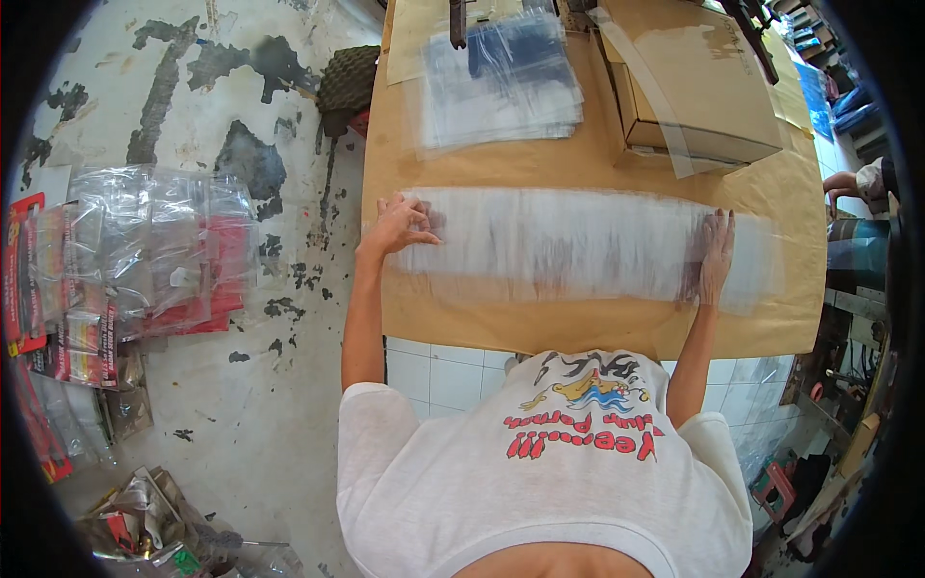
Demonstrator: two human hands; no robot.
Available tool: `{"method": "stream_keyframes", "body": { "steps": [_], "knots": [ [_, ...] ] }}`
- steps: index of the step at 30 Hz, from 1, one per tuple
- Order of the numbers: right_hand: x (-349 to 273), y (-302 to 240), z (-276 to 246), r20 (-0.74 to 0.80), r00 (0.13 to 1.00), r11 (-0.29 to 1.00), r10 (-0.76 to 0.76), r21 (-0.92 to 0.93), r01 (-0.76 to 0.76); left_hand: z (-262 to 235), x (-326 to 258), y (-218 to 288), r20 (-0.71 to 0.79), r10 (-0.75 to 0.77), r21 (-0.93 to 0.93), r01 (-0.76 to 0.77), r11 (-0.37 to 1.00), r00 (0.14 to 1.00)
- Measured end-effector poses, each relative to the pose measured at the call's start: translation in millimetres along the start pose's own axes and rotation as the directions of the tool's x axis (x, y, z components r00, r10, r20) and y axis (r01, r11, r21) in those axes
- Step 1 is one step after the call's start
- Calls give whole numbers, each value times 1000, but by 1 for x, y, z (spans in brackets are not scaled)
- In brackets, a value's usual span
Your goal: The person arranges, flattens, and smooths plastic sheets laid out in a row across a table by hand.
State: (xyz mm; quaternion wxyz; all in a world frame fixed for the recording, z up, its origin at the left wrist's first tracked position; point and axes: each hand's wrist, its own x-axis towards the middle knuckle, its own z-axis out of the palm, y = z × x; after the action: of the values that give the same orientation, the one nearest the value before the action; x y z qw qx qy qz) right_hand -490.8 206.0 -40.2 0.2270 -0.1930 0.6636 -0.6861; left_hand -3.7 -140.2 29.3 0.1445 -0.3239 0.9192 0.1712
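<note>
While both hands press flat on a long clear plastic sheet (578,241) spread across the brown paper-covered table (462,164), I judge the smoothing stage to be well under way: the sheet lies full length from nine to three o'clock, though faint creases remain along its middle. My left hand (400,223) rests at the sheet's nine o'clock end with fingers half curled, tips pinning the edge but grasping nothing; my right hand (715,255) lies at the three o'clock end, fingers straight, released and flat on the film. At twelve o'clock sits a stack of clear plastic bags (501,82), untouched as far as I can see, and just at one o'clock from it a shallow brown cardboard box (703,106) with a clear strip draped over it. Off the table at nine o'clock, on the stained floor (202,405), lie clear packets with red card backs (145,260).
</note>
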Motion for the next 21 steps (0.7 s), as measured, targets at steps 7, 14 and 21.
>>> {"method": "stream_keyframes", "body": {
  "steps": [7, 14, 21],
  "knots": [
    [-4, -8, 7, -24, 1000, 996, 10, -83, -12, -8, 11, -16, 309, -30, -285, 123, 951, 950],
    [-2, 2, 4, -33, 999, 994, 4, -105, -7, -14, 24, -26, 465, 25, -346, 155, 925, 885],
    [0, -3, 8, -95, 995, 998, 24, -61, -30, -21, 32, -38, 442, 90, -570, 202, 796, 892]
  ]
}}
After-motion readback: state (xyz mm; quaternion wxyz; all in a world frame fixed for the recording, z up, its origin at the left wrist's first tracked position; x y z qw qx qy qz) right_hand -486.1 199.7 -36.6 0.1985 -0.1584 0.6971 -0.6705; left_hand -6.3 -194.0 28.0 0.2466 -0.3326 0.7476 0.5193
